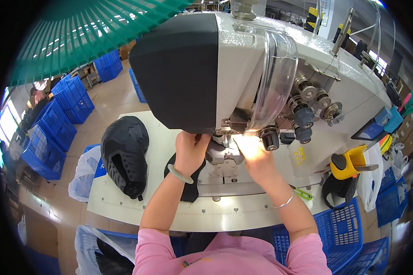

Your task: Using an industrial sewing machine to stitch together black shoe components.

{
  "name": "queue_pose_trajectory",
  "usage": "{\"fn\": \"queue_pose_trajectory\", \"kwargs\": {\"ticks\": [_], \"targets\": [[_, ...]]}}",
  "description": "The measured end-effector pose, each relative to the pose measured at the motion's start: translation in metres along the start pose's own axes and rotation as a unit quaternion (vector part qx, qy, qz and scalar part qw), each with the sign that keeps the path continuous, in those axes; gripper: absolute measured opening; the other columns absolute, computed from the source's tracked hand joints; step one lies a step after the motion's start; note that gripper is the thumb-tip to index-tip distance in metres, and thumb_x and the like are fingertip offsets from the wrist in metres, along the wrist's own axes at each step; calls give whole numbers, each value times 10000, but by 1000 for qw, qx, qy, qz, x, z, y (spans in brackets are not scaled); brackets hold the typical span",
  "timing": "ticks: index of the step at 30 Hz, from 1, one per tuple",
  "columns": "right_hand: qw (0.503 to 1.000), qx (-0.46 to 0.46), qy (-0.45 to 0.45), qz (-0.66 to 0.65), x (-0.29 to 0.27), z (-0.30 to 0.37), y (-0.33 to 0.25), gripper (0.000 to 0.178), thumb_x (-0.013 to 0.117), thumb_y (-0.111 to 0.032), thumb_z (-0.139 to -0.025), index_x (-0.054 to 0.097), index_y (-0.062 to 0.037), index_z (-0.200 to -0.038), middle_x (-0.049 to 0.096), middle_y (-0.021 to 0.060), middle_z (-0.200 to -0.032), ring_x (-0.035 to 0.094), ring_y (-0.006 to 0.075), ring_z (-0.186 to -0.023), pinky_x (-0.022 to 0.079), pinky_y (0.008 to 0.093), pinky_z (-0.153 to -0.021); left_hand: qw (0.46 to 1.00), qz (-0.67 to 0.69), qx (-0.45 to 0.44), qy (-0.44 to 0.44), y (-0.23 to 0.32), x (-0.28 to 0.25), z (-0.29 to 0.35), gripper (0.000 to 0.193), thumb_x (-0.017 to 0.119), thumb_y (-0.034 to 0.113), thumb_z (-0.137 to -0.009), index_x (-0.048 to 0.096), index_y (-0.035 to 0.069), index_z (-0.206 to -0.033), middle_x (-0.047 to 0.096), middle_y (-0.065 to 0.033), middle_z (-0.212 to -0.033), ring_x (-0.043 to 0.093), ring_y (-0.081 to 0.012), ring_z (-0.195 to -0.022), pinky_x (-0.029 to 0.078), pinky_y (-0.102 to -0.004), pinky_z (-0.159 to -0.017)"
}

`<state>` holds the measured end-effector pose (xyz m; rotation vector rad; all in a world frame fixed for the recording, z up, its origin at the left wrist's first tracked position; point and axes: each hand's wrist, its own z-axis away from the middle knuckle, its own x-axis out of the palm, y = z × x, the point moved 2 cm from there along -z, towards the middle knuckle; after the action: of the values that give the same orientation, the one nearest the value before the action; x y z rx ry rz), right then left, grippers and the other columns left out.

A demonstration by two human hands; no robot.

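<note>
My left hand (191, 149) is at the left of the sewing machine's needle area, its fingers closed and partly hidden under the machine head (179, 68). It pinches a black fabric piece (190, 191), which hangs down below my wrist onto the table. At the other side of the needle area, my right hand (257, 158) reaches in under the bright lamp. Glare washes out its fingers, so their grip does not show. Between the hands stands the machine's metal sewing bed (224, 156). A stack of black shoe uppers (126, 156) lies to the left.
Green tool handles (304, 194) lie right of my right wrist. Farther right are a yellow holder (351, 162) and a black piece (339, 189). Blue crates (339, 224) stand below the table (142, 206); a green fan guard (87, 36) overhangs the upper left.
</note>
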<state>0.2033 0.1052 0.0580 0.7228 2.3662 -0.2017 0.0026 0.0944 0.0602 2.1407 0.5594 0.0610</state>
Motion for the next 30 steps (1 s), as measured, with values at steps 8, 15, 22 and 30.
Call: {"fn": "queue_pose_trajectory", "kwargs": {"ticks": [8, 15, 22, 30], "targets": [[998, -24, 44, -23, -3, 3, 0, 511, 619, 18, -642, 655, -9, -1150, 600, 135, -828, 590, 301, -803, 482, 416, -836, 997, 64, -41, -7, -4, 2, -1, 101, 613, 44, -877, 614, -49, -919, 590, -55, -656, 484, -108, -572, 404, -286, -532], [985, 124, -48, 109, 26, 22, 42, 285, 656, -74, -688, 664, -63, -973, 576, 127, -945, 521, 334, -983, 417, 486, -837, 999, 39, 18, 4, -13, 23, -13, 247, 547, -49, -845, 617, -43, -1081, 648, -159, -1010, 615, -240, -943, 477, -330, -815], [967, 154, -127, 158, 8, 4, 23, 205, 645, -78, -739, 667, -64, -943, 570, 114, -1003, 514, 319, -1025, 376, 501, -898, 954, 1, 149, 259, -34, -51, -62, 261, 621, 33, -855, 626, -23, -1110, 655, -132, -1058, 621, -280, -995, 479, -356, -874], [995, 33, -11, -97, -53, -29, -59, 280, 670, -48, -749, 661, -70, -1028, 596, 125, -1040, 570, 287, -976, 411, 413, -872, 871, -433, 138, 187, 132, -93, 22, 156, 720, 151, -828, 713, 49, -944, 657, -120, -865, 630, -285, -803, 490, -358, -707]]}}
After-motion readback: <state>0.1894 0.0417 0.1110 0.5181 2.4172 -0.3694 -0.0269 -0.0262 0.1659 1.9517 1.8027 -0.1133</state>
